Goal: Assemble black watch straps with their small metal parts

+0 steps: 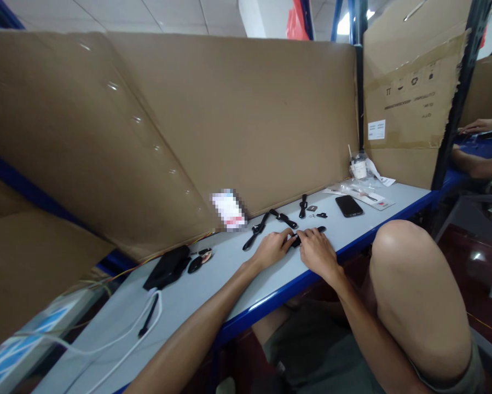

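My left hand (273, 247) rests on the table with its fingers closed on the near end of a slender black piece (296, 241). Beside it, the fingers of my right hand (317, 250) press on the same piece, and its rounded dark end shows past them. Its exact kind is hidden by my fingers. Just beyond my hands lie similar black strap-like pieces (256, 232), another bent one (284, 219) and a shorter bundled one (303, 206). Small dark bits (321, 215) and a little square part (312, 208) lie close by.
A black phone (349, 206) and plastic packaging (366, 194) lie right, near a white bottle (359, 166). A lit, blurred screen (229, 209) leans on cardboard (237, 120). Left are a black pouch (167, 267), keys (200, 259) and white cable (157, 312). Another person's arms (481, 158) show far right.
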`<state>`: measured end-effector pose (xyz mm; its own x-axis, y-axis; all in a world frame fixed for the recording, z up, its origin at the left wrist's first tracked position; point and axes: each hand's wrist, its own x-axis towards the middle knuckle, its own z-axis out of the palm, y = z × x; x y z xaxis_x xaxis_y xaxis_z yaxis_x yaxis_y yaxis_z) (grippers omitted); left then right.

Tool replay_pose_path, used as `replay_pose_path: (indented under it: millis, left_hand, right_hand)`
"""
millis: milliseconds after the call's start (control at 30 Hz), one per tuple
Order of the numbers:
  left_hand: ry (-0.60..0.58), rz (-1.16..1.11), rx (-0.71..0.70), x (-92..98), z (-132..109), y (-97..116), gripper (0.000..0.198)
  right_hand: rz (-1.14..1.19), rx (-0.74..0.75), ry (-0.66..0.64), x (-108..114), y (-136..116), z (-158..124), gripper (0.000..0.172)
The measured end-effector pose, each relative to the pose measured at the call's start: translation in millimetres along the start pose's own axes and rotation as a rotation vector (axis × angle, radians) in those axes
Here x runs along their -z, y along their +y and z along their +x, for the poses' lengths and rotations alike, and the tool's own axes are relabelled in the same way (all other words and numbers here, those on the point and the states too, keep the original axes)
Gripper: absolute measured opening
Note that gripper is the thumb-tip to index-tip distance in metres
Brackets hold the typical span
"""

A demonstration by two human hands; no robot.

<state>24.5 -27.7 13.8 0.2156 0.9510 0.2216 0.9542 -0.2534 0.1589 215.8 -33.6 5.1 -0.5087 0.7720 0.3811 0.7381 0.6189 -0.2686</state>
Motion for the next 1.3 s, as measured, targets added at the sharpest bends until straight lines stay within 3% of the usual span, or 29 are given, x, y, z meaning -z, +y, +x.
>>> replay_pose_path:
  millis: [1300]
  left_hand:
    - [-0.078, 0.172, 0.062, 8.2, -3, 13, 0.032]
  right_hand:
    - [0.001, -0.009, 0.004, -1, 1, 0, 0.042]
